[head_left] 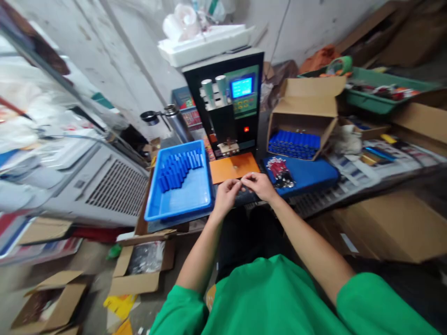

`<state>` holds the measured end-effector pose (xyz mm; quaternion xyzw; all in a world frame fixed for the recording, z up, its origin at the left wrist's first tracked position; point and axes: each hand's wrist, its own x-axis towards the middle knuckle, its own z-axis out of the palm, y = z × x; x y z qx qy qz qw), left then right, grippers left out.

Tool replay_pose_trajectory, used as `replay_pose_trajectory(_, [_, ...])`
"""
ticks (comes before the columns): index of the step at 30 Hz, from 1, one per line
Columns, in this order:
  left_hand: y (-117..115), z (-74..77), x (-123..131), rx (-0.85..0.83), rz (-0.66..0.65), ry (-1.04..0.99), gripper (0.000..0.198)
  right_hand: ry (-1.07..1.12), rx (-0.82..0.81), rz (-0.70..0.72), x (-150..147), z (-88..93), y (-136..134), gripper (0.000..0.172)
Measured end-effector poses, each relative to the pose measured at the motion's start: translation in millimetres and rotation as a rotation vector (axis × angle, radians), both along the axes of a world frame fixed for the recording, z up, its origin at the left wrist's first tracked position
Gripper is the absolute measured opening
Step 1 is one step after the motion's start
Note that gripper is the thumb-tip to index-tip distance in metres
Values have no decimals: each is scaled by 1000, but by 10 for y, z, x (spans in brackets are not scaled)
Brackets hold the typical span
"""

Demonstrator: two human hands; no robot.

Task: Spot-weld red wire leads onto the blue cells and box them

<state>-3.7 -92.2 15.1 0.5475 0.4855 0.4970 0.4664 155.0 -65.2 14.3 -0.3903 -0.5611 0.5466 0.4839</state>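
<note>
My left hand (227, 195) and my right hand (257, 184) meet at the front edge of an orange plate (223, 171). The fingers of both are pinched together, and whatever lies between them is too small to make out. Behind the plate stands a black spot welder (225, 122) with a lit blue screen (241, 86). To the left, a blue tray (181, 202) holds rows of blue cylindrical battery cells (176, 173). Close to my right hand, a pile of red and black wire leads (279, 171) lies on a blue surface.
An open cardboard box (307, 104) of blue cells stands right of the machine. Behind it is a green bin (379, 97) of mixed parts. A steel thermos (177, 122) stands behind the blue tray. Cardboard boxes (138, 284) sit on the floor at left.
</note>
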Motion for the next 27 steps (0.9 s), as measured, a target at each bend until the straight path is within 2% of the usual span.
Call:
replay_pose_trajectory(6, [-201, -7, -97, 15, 17, 101, 38, -19, 31, 9, -106, -99, -69, 28])
replay_pose_trajectory(8, [-225, 38, -244, 47, 57, 156, 35, -12, 47, -45, -127, -94, -77, 28])
replay_pose_trajectory(9, [-215, 72, -363, 71, 118, 213, 33, -5, 50, -81, -129, -92, -74, 28])
replay_pose_trajectory(12, [-84, 186, -865, 93, 439, 578, 25, 17, 32, -172, -110, -103, -40, 29])
replay_pose_trajectory(14, [55, 245, -1210, -53, 593, 942, 34, 30, 16, -195, -87, -111, -22, 29])
replay_pose_trajectory(15, [114, 267, -1348, -145, 631, 1100, 42, 28, 11, -193, -77, -109, -27, 30])
replay_pose_trajectory(17, [167, 301, -1513, -308, 616, 1320, 52, 5, -2, -173, -57, -87, -81, 30])
replay_pose_trajectory(19, [131, 320, -1539, -418, 531, 1401, 49, -64, -28, -163, -18, -69, -176, 31])
replay_pose_trajectory(21, [74, 306, -1493, -476, 450, 1404, 44, -155, -67, -202, 48, -98, -246, 30])
replay_pose_trajectory(24, [44, 236, -1461, -491, 498, 1382, 43, -235, -101, -250, 140, -237, -230, 25])
replay_pose_trajectory(27, [-6, 175, -1484, -465, 533, 1337, 47, -212, -91, -217, 190, -354, -203, 20])
